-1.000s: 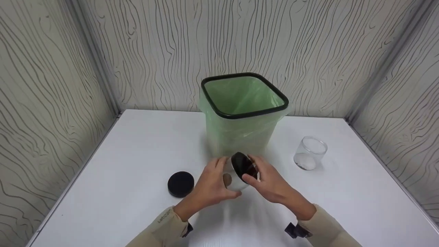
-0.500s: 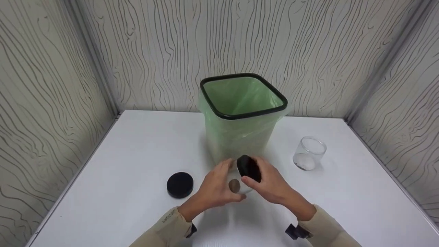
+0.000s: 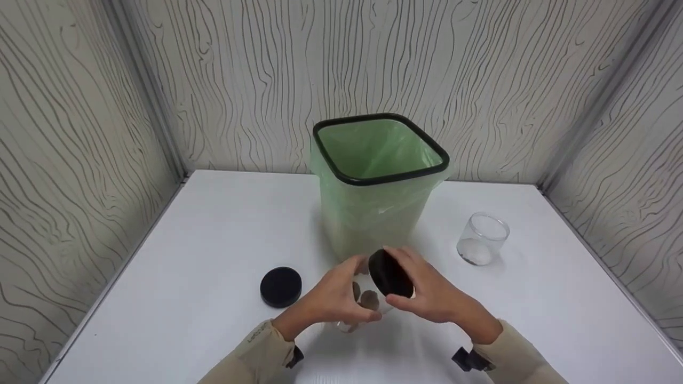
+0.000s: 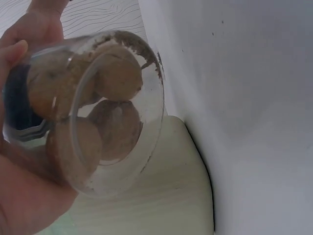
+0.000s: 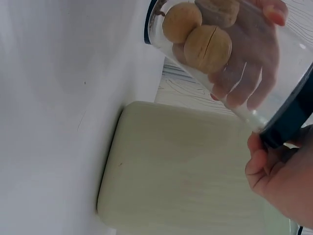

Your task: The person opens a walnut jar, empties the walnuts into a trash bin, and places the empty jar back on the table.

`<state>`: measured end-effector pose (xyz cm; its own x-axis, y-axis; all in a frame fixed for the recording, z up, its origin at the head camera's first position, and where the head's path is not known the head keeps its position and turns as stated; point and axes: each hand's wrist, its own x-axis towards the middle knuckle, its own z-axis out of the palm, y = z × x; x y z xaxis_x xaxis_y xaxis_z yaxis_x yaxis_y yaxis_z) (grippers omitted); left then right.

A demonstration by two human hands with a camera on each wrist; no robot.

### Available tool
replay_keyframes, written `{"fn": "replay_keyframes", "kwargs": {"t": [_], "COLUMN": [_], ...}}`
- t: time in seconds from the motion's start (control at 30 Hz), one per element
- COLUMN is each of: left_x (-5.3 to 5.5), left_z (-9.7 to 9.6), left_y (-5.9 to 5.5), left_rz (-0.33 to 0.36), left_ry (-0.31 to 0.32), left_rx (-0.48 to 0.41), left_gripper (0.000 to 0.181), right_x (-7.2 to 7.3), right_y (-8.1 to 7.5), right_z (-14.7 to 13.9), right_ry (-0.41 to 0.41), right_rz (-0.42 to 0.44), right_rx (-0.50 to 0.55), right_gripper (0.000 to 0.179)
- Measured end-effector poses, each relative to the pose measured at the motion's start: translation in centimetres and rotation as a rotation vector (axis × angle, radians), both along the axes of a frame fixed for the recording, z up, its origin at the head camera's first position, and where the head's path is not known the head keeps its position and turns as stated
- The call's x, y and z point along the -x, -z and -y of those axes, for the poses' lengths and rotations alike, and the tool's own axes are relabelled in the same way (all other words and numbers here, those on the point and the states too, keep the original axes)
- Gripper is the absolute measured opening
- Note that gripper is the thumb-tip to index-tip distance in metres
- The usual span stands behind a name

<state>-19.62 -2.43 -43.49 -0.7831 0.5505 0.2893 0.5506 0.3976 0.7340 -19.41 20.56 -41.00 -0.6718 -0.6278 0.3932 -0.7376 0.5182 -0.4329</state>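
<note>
In the head view, a tilted clear jar [image 3: 346, 326] is held above the table in front of the bin. Several walnuts [image 5: 208, 48] lie inside toward its bottom, which faces the left wrist view. My left hand [image 3: 337, 296] grips the jar's side, its fingers showing through the clear wall in the right wrist view. With thumb and fingers, my right hand [image 3: 429, 292] holds a black lid [image 5: 292, 115] by its edge at the jar's mouth. Whether the lid is loose cannot be told.
Behind the hands stands a bin [image 3: 373, 213] with a green liner and black rim. A second black lid [image 3: 281, 287] lies left of the hands. To the right is a lidless clear jar [image 3: 483, 237] with something pale at its bottom. Patterned walls enclose the table.
The jar has tipped further, and more walnuts and its bottom show below my left hand. My right hand and the lid have moved slightly right and toward me.
</note>
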Motion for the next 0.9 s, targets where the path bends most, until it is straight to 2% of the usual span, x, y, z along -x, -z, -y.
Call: {"fn": "replay_keyframes", "kwargs": {"t": [0.1,0.23,0.37,0.47,0.7,0.8,0.9], "left_x": [-0.05,-0.07,0.01,0.01,0.04,0.02,0.02], "left_z": [-0.12,-0.53,-0.76,-0.67,-0.37,-0.45,-0.64], "left_y": [0.07,0.19,0.33,0.35,0.28,0.31,0.26], "left_rz": [-0.026,-0.085,-0.113,-0.120,-0.109,-0.094,-0.092], "left_ry": [-0.040,-0.101,-0.117,-0.100,-0.058,-0.064,-0.077], "left_rx": [0.041,0.087,0.089,0.090,0.087,0.095,0.098], "left_gripper": [0.088,0.092,0.092,0.092,0.092,0.092,0.092], "right_x": [-0.16,-0.39,-0.41,-0.33,-0.12,-0.29,-0.57], "right_y": [0.05,-0.09,-0.19,-0.16,0.15,0.11,-0.07], "right_z": [-0.10,0.35,0.81,0.75,0.20,0.26,0.60], "right_ry": [0.008,0.087,0.147,0.126,-0.004,0.000,0.064], "right_rz": [0.027,0.098,0.131,0.123,0.078,0.104,0.134], "right_rx": [-0.015,-0.004,0.024,0.038,0.056,0.066,0.068], "right_gripper": [0.079,0.081,0.078,0.076,0.080,0.082,0.081]}}
